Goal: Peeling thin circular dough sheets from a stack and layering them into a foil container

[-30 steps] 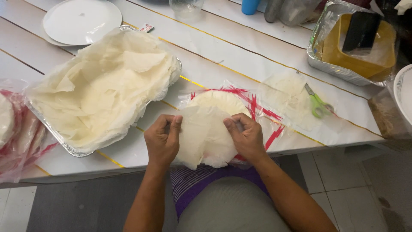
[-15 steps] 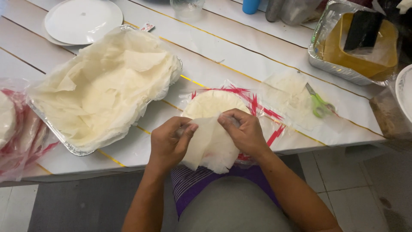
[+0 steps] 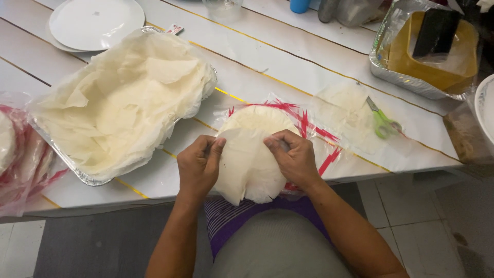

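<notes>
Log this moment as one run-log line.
left hand: pinching thin wrapper sheet | right hand: pinching it too | wrapper stack beneath | lined foil tray left

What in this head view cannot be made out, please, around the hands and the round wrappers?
- Stack of round wrappers: its near part is hidden under the lifted sheet and both hands.
- Left hand and right hand: fingertips curl into the sheet, grip unclear.
- Red-and-clear bag: cut off by the left edge.
- Foil tray: its contents lie under crumpled wrappers.
</notes>
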